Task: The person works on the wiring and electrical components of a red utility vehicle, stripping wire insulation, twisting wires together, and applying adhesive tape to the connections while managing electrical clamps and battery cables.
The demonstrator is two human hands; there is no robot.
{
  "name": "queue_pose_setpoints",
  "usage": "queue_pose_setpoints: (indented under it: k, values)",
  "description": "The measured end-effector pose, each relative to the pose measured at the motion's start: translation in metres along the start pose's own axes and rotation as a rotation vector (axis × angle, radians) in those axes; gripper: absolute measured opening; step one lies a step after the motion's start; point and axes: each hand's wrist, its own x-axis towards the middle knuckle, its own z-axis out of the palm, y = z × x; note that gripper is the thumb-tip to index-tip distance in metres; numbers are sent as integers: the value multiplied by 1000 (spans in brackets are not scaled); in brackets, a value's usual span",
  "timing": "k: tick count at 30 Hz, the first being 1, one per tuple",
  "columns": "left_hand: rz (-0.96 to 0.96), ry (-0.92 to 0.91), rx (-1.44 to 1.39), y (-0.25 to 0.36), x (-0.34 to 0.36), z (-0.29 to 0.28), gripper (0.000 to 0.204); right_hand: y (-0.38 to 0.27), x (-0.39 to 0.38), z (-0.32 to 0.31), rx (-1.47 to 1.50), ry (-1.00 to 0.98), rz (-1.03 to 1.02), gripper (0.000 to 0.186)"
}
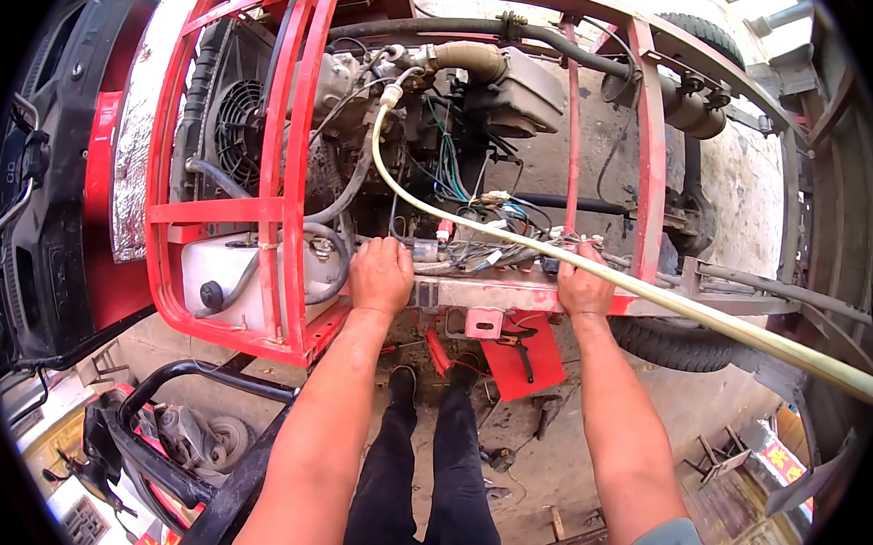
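My left hand [382,275] rests on the near metal frame rail [494,295], just right of the red upright frame [294,188], with its fingers curled over the far edge. Farther along the same rail, my right hand [585,282] grips it in the same way, its fingertips partly hidden. Between my hands, a bundle of loose wires and connectors [491,251] lies behind the rail. A pale yellow hose [439,212] runs from a white fitting on the engine [352,89], passing just above my right hand toward the lower right.
A white plastic tank [227,283] sits inside the red frame, below a radiator fan [238,132]. Near my feet are a red board [540,360] with a dark clamp on it and a tire [677,343]. A black tubular bar [208,370] stands at lower left.
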Motion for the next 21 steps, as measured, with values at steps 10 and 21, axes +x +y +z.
queue_pose_setpoints:
  k: [10,21]
  values:
    - [47,-67,-18,-5,4,-2,15,-3,4,-3,41,-140,121,21]
    - [41,-170,-13,-4,5,-5,18,0,0,-1,38,-115,78,21]
